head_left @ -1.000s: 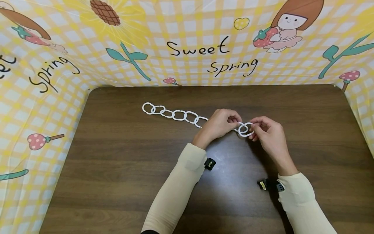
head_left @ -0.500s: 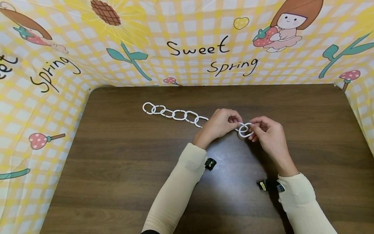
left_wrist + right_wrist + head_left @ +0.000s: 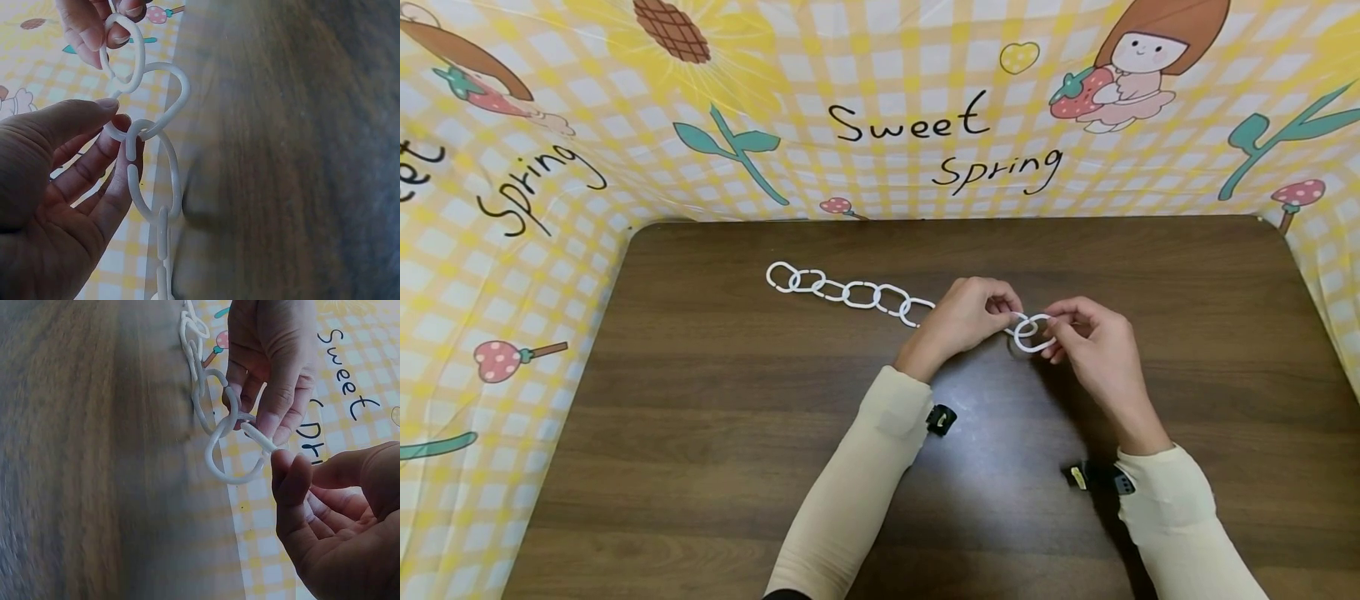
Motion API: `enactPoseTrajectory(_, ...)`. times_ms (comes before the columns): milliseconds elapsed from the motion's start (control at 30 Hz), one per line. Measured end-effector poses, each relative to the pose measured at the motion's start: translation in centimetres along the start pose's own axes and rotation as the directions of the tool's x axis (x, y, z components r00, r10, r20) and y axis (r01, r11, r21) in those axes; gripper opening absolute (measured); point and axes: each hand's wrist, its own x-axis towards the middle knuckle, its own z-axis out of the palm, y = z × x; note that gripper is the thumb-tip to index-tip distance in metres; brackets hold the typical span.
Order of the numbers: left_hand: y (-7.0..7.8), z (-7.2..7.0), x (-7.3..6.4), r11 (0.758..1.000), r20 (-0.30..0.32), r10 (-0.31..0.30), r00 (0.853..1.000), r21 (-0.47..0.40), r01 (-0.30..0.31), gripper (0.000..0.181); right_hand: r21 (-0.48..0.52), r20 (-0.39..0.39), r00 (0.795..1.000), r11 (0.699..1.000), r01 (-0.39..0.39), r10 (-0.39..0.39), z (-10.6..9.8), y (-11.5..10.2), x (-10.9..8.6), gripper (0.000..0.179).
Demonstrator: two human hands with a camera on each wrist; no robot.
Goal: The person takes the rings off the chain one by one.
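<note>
A chain of white oval plastic links (image 3: 859,294) runs across the brown table from the upper left, passing behind my left hand (image 3: 958,321). My left thumb and fingers pinch a link (image 3: 184,94) near the chain's right end, raised off the table in the left wrist view. At that end, the last link (image 3: 1019,339) hooks through it, and my right hand (image 3: 1097,350) pinches its right side between thumb and fingertips. A split in this end link (image 3: 219,472) shows beside my right fingertips in the right wrist view. Fingers hide part of both links.
The dark wood table (image 3: 700,467) stretches around both hands. A yellow checked cloth (image 3: 887,50) with printed drawings and lettering stands along its back and sides. Small black cameras (image 3: 942,420) sit at both wrists.
My right hand and the end link have shifted very slightly to the right. My left hand and the links lying on the table look nearly the same.
</note>
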Motion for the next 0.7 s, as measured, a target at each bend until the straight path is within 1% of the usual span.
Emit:
enactPoseTrajectory(200, 0.0, -0.1, 0.0, 1.000, 0.004, -0.018, 1.000, -0.012, 0.018, 0.004, -0.058, -0.023, 1.000, 0.998, 0.004, -0.005, -0.8, 0.0, -0.1, 0.014)
enactPoseTrajectory(333, -0.1, -0.1, -0.1, 0.999, 0.008, -0.032, 0.999, -0.018, 0.032, 0.004, -0.056, -0.040, 0.999, 0.998, 0.016, -0.018, -1.6, 0.1, -0.1, 0.015)
enactPoseTrajectory(400, -0.1, -0.2, -0.2, 0.999, 0.012, -0.039, 0.999, -0.017, 0.039, 0.004, -0.023, -0.051, 0.998, 0.999, 0.023, -0.024, -2.0, 0.2, 0.1, 0.015)
enactPoseTrajectory(500, -0.1, -0.1, -0.3, 0.999, 0.019, -0.049, 0.999, -0.019, 0.049, 0.004, 0.060, -0.074, 0.997, 0.998, 0.026, -0.022, -2.7, 0.5, 0.4, 0.011)
enactPoseTrajectory(567, -0.1, -0.1, -0.3, 0.998, 0.021, -0.053, 0.998, -0.021, 0.053, 0.004, 0.122, -0.088, 0.996, 0.992, 0.014, -0.003, -3.3, 0.7, 0.8, 0.009)
enactPoseTrajectory(633, -0.1, -0.1, -0.3, 0.998, 0.022, -0.055, 0.998, -0.024, 0.056, 0.004, 0.160, -0.097, 0.995, 0.987, -0.006, 0.022, -4.1, 1.0, 1.3, 0.008)
enactPoseTrajectory(700, -0.1, -0.2, -0.4, 0.998, 0.022, -0.058, 0.998, -0.027, 0.058, 0.004, 0.214, -0.107, 0.993, 0.977, -0.023, 0.047, -4.9, 1.3, 1.8, 0.011)
